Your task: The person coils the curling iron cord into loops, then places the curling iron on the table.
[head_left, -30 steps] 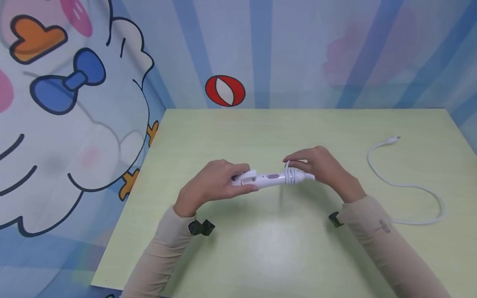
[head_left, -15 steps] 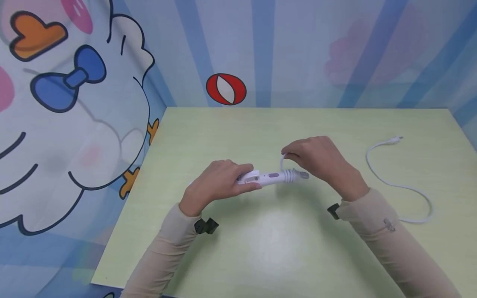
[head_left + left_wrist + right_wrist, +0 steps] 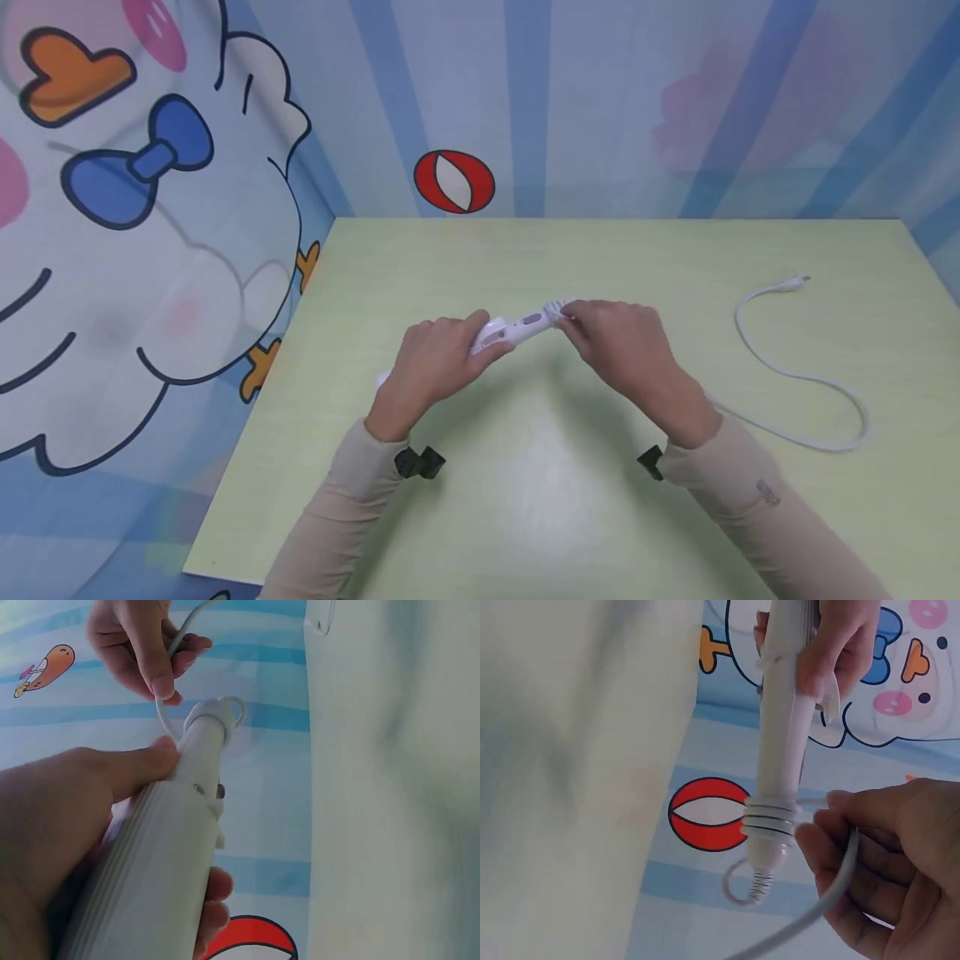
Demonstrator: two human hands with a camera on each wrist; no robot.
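A white curling iron (image 3: 529, 325) with a purple-grey button is held above the table, its cord end pointing right and slightly away. My left hand (image 3: 433, 367) grips its body, thumb along the near side. The white cord (image 3: 832, 889) is wound in several coils (image 3: 771, 817) around the handle's end, below which a small loop leaves the ribbed strain relief (image 3: 760, 885). Beside the coils, my right hand (image 3: 630, 350) pinches the cord between thumb and fingers. Much of the barrel is hidden behind the left hand in the head view.
The rest of the cord curves across the pale green table (image 3: 525, 533) on the right, ending in a white plug (image 3: 791, 284). Behind the table stands a blue striped wall (image 3: 600, 108). A cartoon bird (image 3: 180, 317) covers the left side.
The right hand has moved from above the handle's far side down to its end, with the cord pinched. The curling iron's cord end has swung up and away.
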